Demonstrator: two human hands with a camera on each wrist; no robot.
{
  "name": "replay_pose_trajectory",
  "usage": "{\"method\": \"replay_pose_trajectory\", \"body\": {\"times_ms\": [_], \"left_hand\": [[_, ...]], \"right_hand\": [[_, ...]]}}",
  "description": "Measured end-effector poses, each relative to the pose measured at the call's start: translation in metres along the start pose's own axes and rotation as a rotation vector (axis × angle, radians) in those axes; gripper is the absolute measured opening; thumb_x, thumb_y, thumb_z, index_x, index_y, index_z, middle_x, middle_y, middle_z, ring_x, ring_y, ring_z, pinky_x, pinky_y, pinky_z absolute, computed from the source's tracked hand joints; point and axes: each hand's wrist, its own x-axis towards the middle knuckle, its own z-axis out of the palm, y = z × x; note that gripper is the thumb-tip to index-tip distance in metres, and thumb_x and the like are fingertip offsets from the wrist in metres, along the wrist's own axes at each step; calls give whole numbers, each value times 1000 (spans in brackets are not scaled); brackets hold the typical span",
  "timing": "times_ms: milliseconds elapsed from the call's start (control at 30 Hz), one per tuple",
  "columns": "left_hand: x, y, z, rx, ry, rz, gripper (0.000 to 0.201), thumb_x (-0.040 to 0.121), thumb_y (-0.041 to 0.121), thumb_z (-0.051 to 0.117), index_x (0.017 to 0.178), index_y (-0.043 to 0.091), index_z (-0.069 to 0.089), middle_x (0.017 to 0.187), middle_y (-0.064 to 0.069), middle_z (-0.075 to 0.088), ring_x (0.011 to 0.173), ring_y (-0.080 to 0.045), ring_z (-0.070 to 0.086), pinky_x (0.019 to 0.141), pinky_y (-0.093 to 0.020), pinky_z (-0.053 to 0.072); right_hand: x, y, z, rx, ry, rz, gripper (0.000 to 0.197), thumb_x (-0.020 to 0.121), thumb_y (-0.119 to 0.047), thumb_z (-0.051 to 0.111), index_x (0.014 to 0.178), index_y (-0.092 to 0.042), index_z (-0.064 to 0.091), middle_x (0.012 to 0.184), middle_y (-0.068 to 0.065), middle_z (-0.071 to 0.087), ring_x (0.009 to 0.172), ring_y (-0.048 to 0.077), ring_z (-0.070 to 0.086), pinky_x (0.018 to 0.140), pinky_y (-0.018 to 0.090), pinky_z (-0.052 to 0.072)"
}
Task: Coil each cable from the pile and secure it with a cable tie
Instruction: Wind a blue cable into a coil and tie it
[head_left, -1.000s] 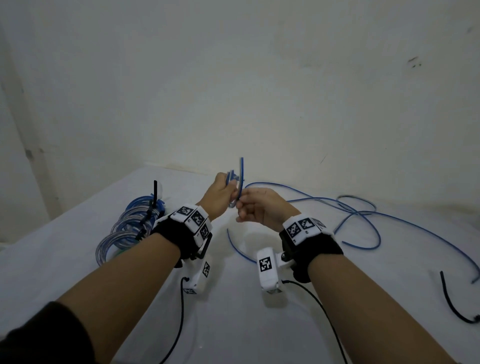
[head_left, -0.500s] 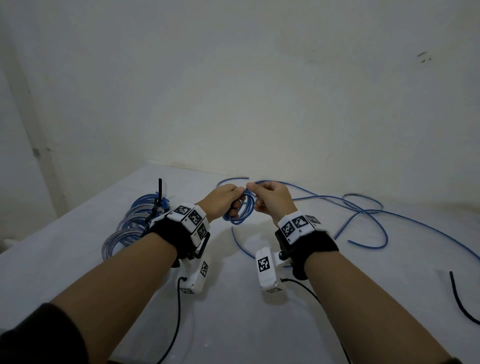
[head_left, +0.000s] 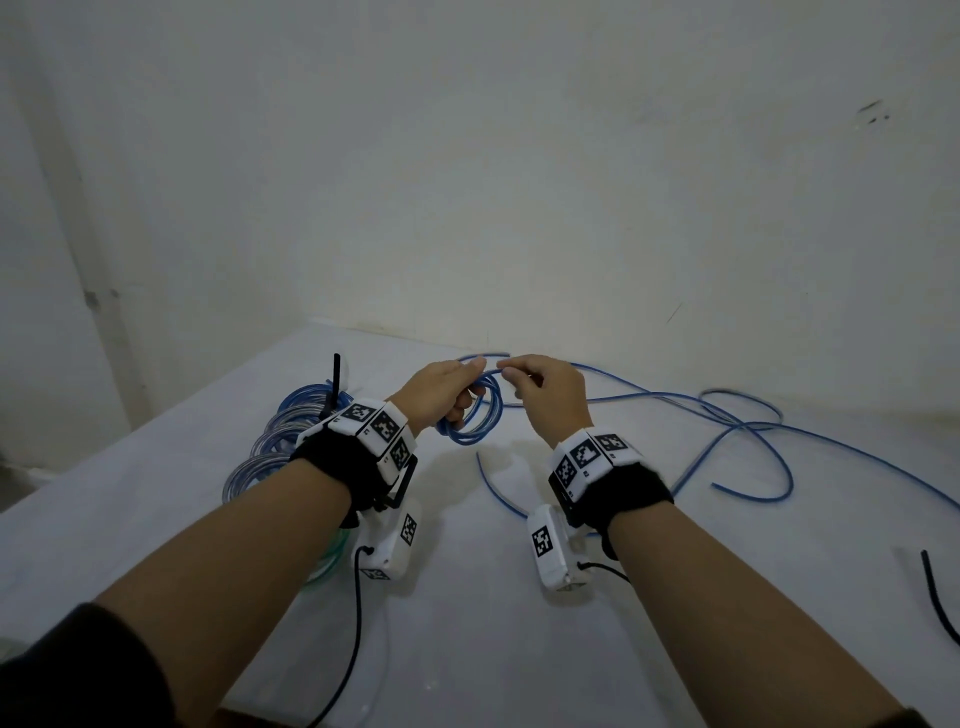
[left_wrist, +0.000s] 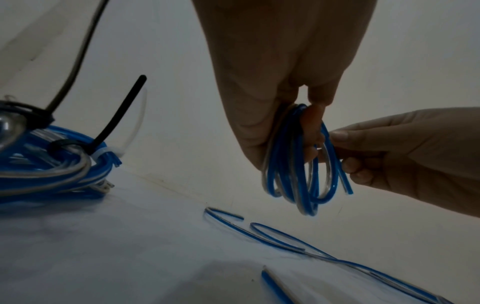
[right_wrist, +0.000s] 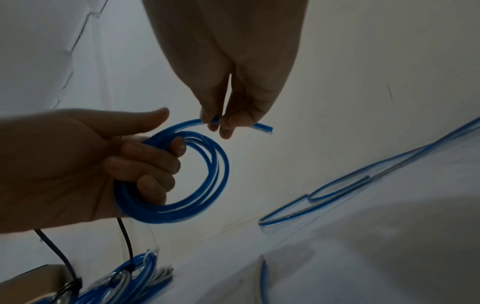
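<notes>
My left hand (head_left: 449, 392) (right_wrist: 124, 162) grips a small coil of blue cable (head_left: 475, 418) (left_wrist: 298, 164) (right_wrist: 192, 181) above the white table, fingers curled through the loops. My right hand (head_left: 535, 387) (right_wrist: 221, 121) pinches the cable's free end (right_wrist: 262, 126) between thumb and fingertips, just above and right of the coil. In the left wrist view the right hand (left_wrist: 389, 156) touches the coil's right side. Loose blue cables (head_left: 727, 431) (right_wrist: 363, 181) lie spread over the table to the right.
Several finished coils bound with black ties (head_left: 291, 431) (left_wrist: 52, 164) (right_wrist: 130, 281) lie at the left. A loose black cable tie (head_left: 940, 597) rests at the table's right edge. A short blue cable piece (head_left: 498, 488) lies under the hands. The wall (head_left: 519, 208) stands close behind.
The coil was held upright a second ago; it now hangs lower as a rounder ring. My right hand has drawn the free end across the top of the coil.
</notes>
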Motion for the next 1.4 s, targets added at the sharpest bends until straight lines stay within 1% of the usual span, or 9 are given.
{"method": "replay_pose_trajectory", "body": {"times_ms": [167, 300, 367, 533, 667, 767, 1100, 1200, 1400], "left_hand": [[1, 1, -1, -120, 0, -49, 35, 100, 25, 39, 70, 9, 47, 42, 7, 31, 35, -7, 27, 47, -22, 28], [1, 3, 4, -193, 31, -91, 37, 100, 24, 37, 64, 11, 40, 36, 9, 27, 32, -8, 23, 42, -19, 27], [2, 5, 5, -234, 47, -88, 38, 99, 25, 37, 64, 11, 40, 36, 9, 27, 32, -8, 23, 42, -19, 28], [4, 7, 3, -186, 60, -40, 39, 98, 34, 43, 69, 8, 48, 41, 7, 29, 37, -10, 25, 47, -23, 32], [6, 1, 2, -8, 109, -9, 32, 98, 35, 40, 81, 10, 51, 56, 1, 39, 47, -14, 36, 54, -28, 43], [6, -3, -3, 131, 152, 35, 27, 98, 32, 40, 84, 10, 48, 66, -3, 48, 54, -17, 46, 63, -33, 46], [2, -1, -12, 364, 96, 96, 29, 101, 29, 35, 88, 5, 46, 71, -12, 51, 61, -25, 47, 68, -36, 46], [6, -4, -11, 334, 114, 76, 29, 101, 28, 34, 92, 4, 46, 71, -4, 51, 58, -17, 48, 63, -32, 47], [7, 3, -4, 238, 22, -25, 38, 101, 32, 28, 81, 9, 50, 69, -4, 51, 61, -19, 50, 70, -34, 44]], "right_hand": [[1, 4, 6, -36, -46, 4, 16, 88, -18, 60, 93, -14, 75, 89, 2, 73, 85, 15, 62, 77, 22, 45], [4, 3, 11, 33, -95, 98, 20, 88, -27, 51, 92, -20, 69, 95, -1, 69, 98, 20, 59, 88, 34, 45], [4, -4, 12, 158, -166, 197, 21, 96, -21, 44, 98, -15, 64, 96, 1, 66, 95, 18, 59, 89, 33, 45], [-2, -9, 15, 375, -229, 306, 29, 99, -21, 34, 92, -7, 58, 72, 7, 61, 76, 23, 61, 84, 43, 50], [-2, -11, 21, 479, -228, 361, 27, 100, -18, 32, 94, -4, 54, 66, 6, 46, 55, 18, 52, 64, 35, 47], [-1, -11, 28, 478, -239, 384, 29, 101, -16, 31, 105, 1, 54, 63, 5, 41, 52, 17, 43, 56, 31, 46], [3, -15, 35, 407, -253, 410, 29, 102, -32, 31, 99, -8, 47, 66, 2, 43, 55, 15, 41, 55, 27, 40], [4, -15, 35, 387, -210, 391, 23, 101, -27, 33, 90, -11, 47, 66, 3, 45, 56, 16, 41, 55, 28, 40], [11, -14, 32, 291, -119, 378, 23, 97, -17, 37, 76, -17, 47, 67, 3, 49, 58, 15, 42, 54, 27, 36]]}}
